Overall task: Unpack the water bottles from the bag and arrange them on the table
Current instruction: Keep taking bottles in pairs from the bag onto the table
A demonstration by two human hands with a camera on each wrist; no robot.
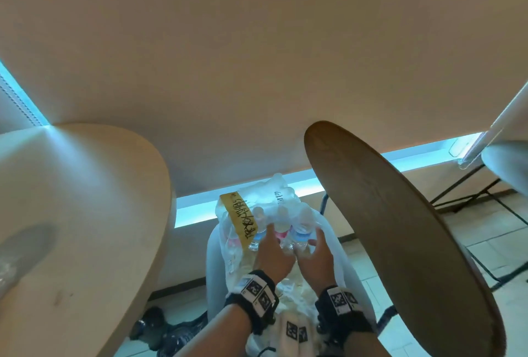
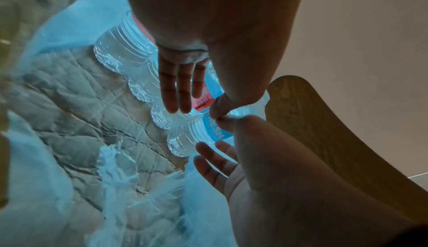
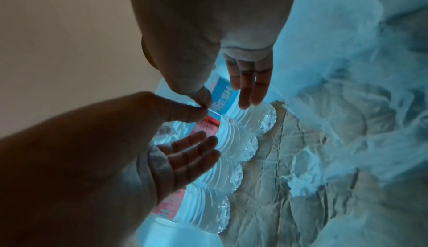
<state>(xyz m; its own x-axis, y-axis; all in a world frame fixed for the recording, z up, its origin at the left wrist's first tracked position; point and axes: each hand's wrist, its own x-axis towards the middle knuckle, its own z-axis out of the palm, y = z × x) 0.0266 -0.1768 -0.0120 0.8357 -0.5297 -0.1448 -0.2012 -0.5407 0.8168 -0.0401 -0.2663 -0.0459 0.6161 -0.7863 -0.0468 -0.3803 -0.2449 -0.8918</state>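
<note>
Several clear water bottles [image 1: 281,235] with blue and pink labels sit bundled in a translucent white plastic bag [image 1: 331,236], low in front of me between two tabletops. A yellow tape strip [image 1: 240,218] with black writing crosses the bundle. My left hand [image 1: 271,245] lies on the pink-labelled bottle [image 3: 206,128], fingers [image 2: 176,86] straight. My right hand [image 1: 314,248] lies beside it on a blue-labelled bottle [image 3: 222,93], fingers [image 3: 247,86] straight. The two thumb tips meet over the bottles. The ribbed bottle bases [image 2: 120,53] point toward my body.
A pale round tabletop [image 1: 85,214] rises at my left and a dark wooden round top [image 1: 400,242] at my right, leaving a narrow gap. Crumpled brown paper [image 2: 92,113] shows through the bag. Black metal legs [image 1: 471,185] stand on the tiled floor at the right.
</note>
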